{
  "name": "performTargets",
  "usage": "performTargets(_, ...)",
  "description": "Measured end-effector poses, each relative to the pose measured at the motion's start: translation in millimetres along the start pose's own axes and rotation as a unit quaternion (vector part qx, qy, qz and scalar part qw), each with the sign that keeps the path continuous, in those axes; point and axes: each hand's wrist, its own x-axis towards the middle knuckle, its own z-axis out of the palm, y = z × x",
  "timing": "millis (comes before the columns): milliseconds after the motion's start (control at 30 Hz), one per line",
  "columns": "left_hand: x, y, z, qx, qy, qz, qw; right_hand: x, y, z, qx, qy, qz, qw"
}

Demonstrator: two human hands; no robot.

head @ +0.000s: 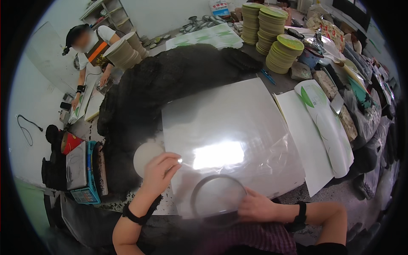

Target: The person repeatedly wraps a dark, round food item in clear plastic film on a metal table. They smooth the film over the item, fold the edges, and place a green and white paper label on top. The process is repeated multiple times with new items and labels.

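A stack of glossy clear plastic sheets (pixel 220 121) lies on the work table before me, with a bright light reflected in it. My left hand (pixel 161 172) pinches the top sheet near its left edge, where a small bright spot shows and creases run to the right. My right hand (pixel 258 205) grips the right side of a grey ring (pixel 195 191), held over the near edge of the sheets and blurred. Through the ring's middle the plastic shows. Beside my left wrist a pale round disc (pixel 143 157) rests at the border of a black loose heap (pixel 172 68), partly behind the hand.
A blue scale (pixel 84 194) stands at left. White printed sheets (pixel 322 127), one rolled, lie at right beside bricks (pixel 347 124). Several stacks of round discs (pixel 283 57) and a blue pen (pixel 268 77) are at the back. A co-worker (pixel 92 47) handles sheets at far left.
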Motion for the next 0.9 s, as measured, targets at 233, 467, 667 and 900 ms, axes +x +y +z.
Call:
performTargets(233, -61.0, 42.8, 10.8, 0.003, -0.216, 0.037, 0.976, 1.7, 25.8, 18.3, 0.115, 0.064, 0.001, 0.991)
performTargets(467, -96.9, 0.3, 43.3, -0.008, -0.303, -0.141, 0.942, -29.1, 31.9, 19.0, 0.05, -0.08, 0.091, 0.991)
performTargets(667, -78.3, -66.0, 21.5, 0.242, -0.024, -0.18, 0.953, 102.5, 106.8, -106.3, -0.064, 0.203, -0.011, 0.977)
performTargets(900, -81.8, -69.6, -8.6, 0.138, 0.079, -0.163, 0.974, 315.6, 215.2, -150.0, -0.213, 0.328, -0.039, 0.919)
